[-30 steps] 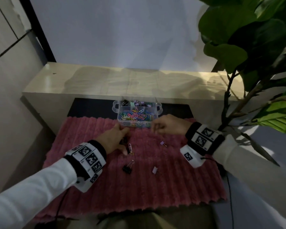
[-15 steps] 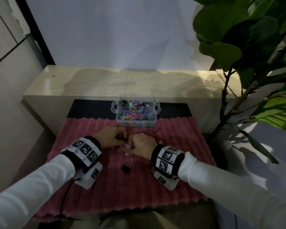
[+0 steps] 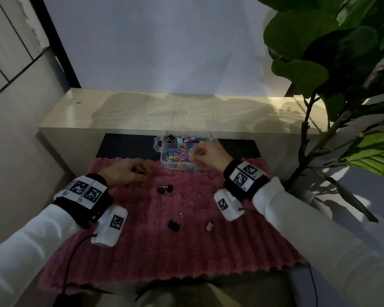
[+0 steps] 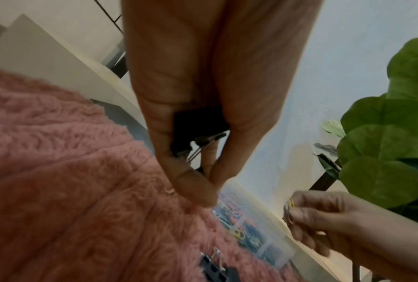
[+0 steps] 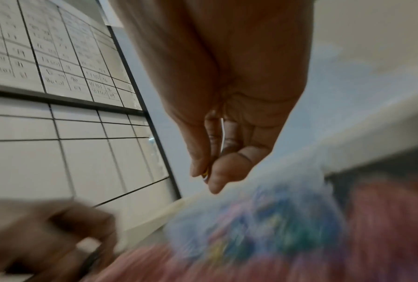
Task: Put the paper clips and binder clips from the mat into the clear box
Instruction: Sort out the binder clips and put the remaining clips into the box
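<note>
The clear box (image 3: 157, 145) of coloured paper clips and binder clips stands at the far edge of the pink ribbed mat (image 3: 169, 251). My right hand (image 3: 205, 155) hovers over the box and pinches paper clips (image 5: 205, 174) between thumb and fingers; a yellow one shows in the left wrist view (image 4: 290, 202). My left hand (image 3: 129, 171) rests on the mat left of the box, curled round a black binder clip (image 4: 200, 122). On the mat lie two black binder clips (image 3: 164, 189) (image 3: 174, 223) and a small pale binder clip (image 3: 209, 226).
A low pale wooden bench (image 3: 175, 111) runs behind the box against the wall. A large leafy plant (image 3: 333, 63) stands at the right, its stem beside the mat. A tiled wall (image 3: 7, 63) closes the left side. Cables trail from both wrist cameras.
My right hand picked paper clips off the mat's middle and carried them forward over the box. My left hand stayed on the mat holding its binder clip, and another black binder clip now lies beside it.
</note>
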